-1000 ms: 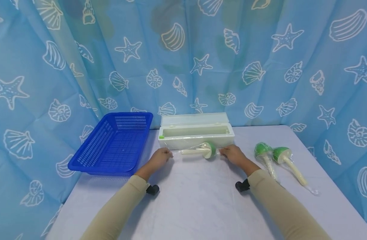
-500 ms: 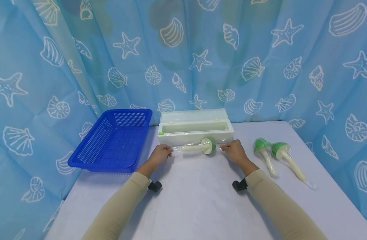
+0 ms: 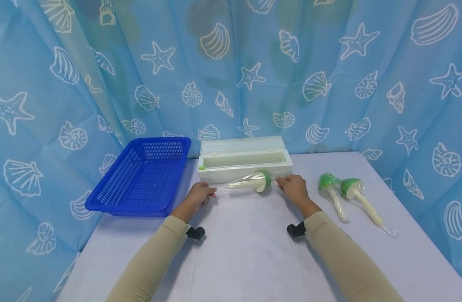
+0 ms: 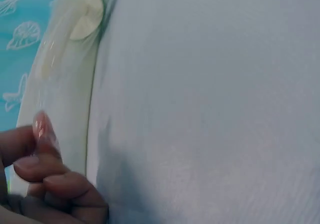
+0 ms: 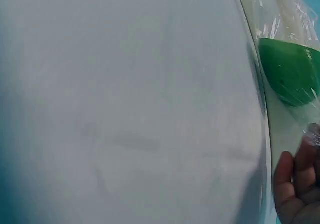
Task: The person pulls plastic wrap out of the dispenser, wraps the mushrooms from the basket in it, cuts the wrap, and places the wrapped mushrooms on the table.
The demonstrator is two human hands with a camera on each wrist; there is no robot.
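Note:
A mushroom-shaped piece with a green cap and cream stem [image 3: 249, 183] lies sideways in clear plastic wrap [image 3: 223, 188], in front of the white box. My left hand [image 3: 199, 197] pinches the wrap's end beyond the stem; in the left wrist view, thumb and finger [image 4: 45, 134] meet on the film. On the cap side, my right hand [image 3: 293, 189] pinches the other twisted end. The green cap [image 5: 290, 72] shows close to that hand in the right wrist view. Whether the piece touches the table is hard to tell.
Behind stands a long white plastic wrap dispenser [image 3: 238, 174], its lid [image 3: 242, 144] raised, a green tab at its left. A blue basket [image 3: 170, 201] sits at left. Two wrapped green-capped mushroom shapes [image 3: 334, 197] lie at right on the white-covered table [image 3: 249, 251]. A shell-print curtain [image 3: 231, 84] hangs behind.
Both hands keep their pinch on the wrap's ends and have shifted only slightly. The view has tilted down a little, and the mushroom-shaped piece stays between the hands.

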